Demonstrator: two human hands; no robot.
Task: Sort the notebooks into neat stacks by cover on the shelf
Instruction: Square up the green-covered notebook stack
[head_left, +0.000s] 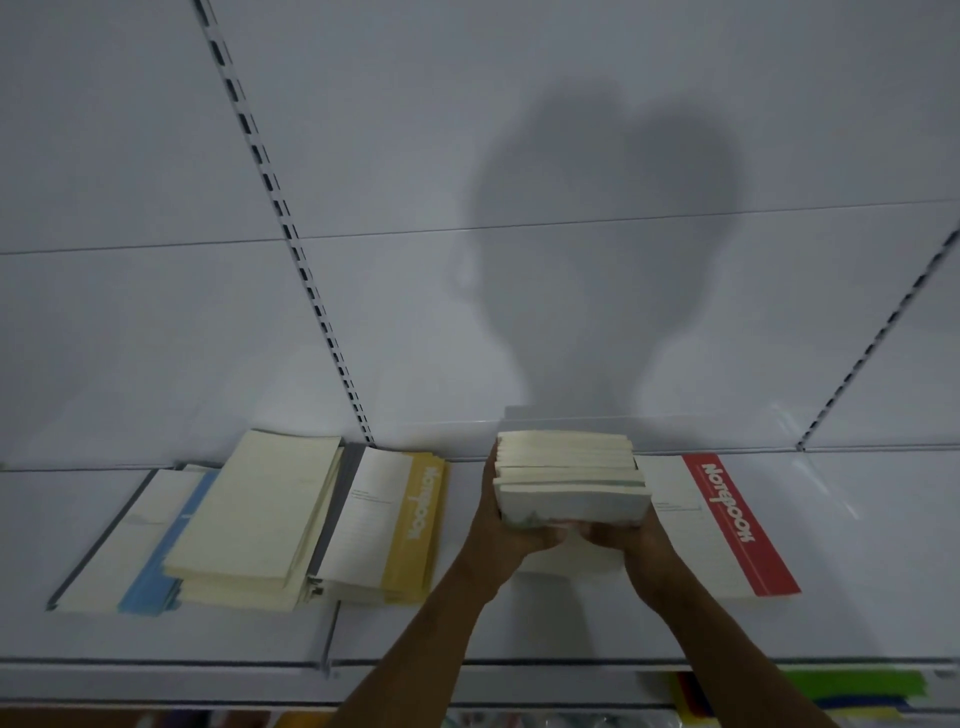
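Cream page edges face the head camera: a bundle of notebooks (569, 475) held up above the white shelf (519, 634), near the back panel (467, 156). Left hand (511, 530) grips the bundle's left end, fingers curled under and up its side. Right hand (626, 535) holds the right lower corner from beneath; its fingertips are hidden by the bundle. Both forearms reach up from the bottom edge.

Just beside the right hand, flat on the shelf, a red-spined notebook (727, 525) with "Notebook" printed down the red band; the bundle and right wrist cover its left part.

Left of the hands, a yellow-banded stack (400, 525), edges slightly uneven. Touching it further left, a plain cream stack (260, 514) lying askew and overlapping a blue-banded stack (150, 545) underneath.

A slotted upright (291, 234) runs down the back panel and meets the shelf behind the yellow stack. Second one at the far right. A head-shaped shadow (608, 234) falls on the panel above the bundle.

Below the shelf lip, green, yellow and red items (810, 693), too blurred to identify.
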